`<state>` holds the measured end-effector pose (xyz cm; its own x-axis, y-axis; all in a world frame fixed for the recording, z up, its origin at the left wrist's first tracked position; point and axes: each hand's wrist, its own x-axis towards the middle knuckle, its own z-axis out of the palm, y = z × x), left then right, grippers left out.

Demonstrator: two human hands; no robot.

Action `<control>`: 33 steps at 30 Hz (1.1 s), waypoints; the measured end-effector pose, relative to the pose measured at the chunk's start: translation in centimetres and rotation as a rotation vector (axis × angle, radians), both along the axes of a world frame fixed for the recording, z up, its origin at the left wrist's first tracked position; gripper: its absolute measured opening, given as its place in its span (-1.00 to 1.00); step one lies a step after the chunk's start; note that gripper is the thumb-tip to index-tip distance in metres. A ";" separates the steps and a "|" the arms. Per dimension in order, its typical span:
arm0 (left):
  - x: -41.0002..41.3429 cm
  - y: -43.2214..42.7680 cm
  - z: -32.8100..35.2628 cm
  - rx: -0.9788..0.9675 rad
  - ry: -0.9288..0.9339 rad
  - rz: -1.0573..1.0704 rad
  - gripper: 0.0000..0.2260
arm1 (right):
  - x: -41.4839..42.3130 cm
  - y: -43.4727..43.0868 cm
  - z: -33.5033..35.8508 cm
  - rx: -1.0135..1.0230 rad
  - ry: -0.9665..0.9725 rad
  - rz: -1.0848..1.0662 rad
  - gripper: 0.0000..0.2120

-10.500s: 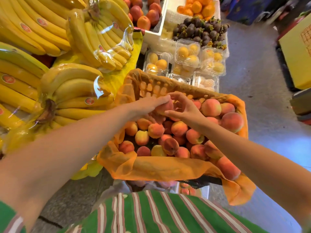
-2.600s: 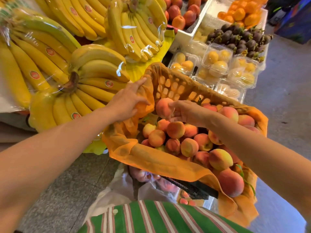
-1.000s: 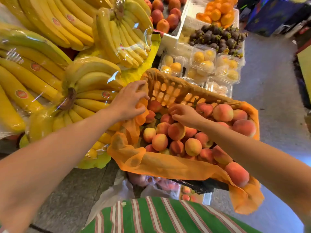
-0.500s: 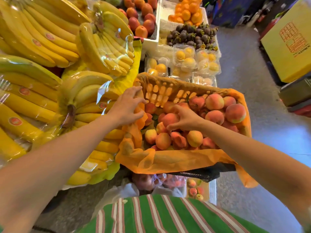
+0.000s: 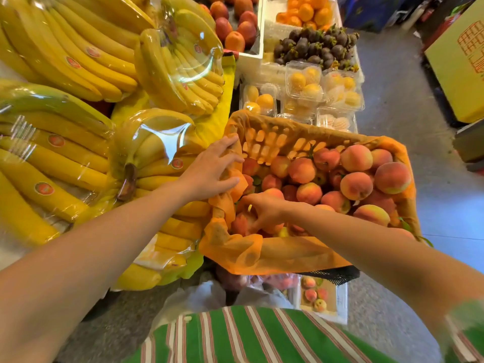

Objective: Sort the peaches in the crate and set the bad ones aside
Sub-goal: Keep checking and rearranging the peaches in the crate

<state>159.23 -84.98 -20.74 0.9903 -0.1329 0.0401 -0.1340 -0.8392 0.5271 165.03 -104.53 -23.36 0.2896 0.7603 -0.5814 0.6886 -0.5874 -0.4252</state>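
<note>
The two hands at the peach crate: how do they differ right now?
The left hand lies spread on the orange liner at the edge of the crate; the right hand reaches inside. Left fingers are straight, right fingers curl down among the peaches. Both are bare.

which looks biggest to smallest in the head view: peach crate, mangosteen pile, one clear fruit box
1. peach crate
2. mangosteen pile
3. clear fruit box
The last two lie farther off, so true sizes are unsure.
</note>
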 end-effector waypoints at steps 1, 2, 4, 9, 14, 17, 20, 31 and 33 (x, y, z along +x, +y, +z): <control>0.0 0.0 0.0 0.001 0.002 -0.001 -0.51 | -0.1 0.0 -0.1 0.000 0.013 0.012 -0.42; 0.1 0.0 0.0 0.006 0.003 -0.004 -0.51 | -0.1 0.0 -0.4 -0.003 0.031 0.020 -0.46; 0.1 0.0 0.1 0.020 0.000 -0.007 -0.52 | -0.2 -0.1 -0.7 -0.005 0.071 0.007 -0.53; 0.7 -0.7 1.0 0.133 -0.048 0.009 -0.57 | 1.4 -1.9 1.0 0.103 0.059 -0.107 -0.66; 2.9 -4.0 2.6 0.245 -0.151 -0.029 -0.73 | 4.9 -7.3 6.0 0.326 0.053 -0.329 -0.77; 5.1 -7.4 3.9 0.187 -0.156 -0.083 -0.74 | 6.5 -11.9 9.1 0.405 -0.033 -0.440 -0.83; 7.8 -11.3 4.4 0.087 -0.092 -0.156 -0.72 | 8.0 -17.0 10.9 0.494 -0.177 -0.535 -0.80; 12.1 -23.9 3.5 0.133 0.050 -0.330 -0.45 | 10.1 -26.4 9.8 0.178 -0.537 -0.474 -0.29; 12.1 -24.5 3.5 0.199 0.016 -0.304 -0.43 | 10.4 -26.3 9.2 0.161 -0.564 -0.459 -0.26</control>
<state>171.32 -109.50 -17.28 0.9045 -0.4254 -0.0309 -0.3867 -0.8485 0.3612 175.45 -130.85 -14.19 0.8202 0.5542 -0.1418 0.5281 -0.8288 -0.1848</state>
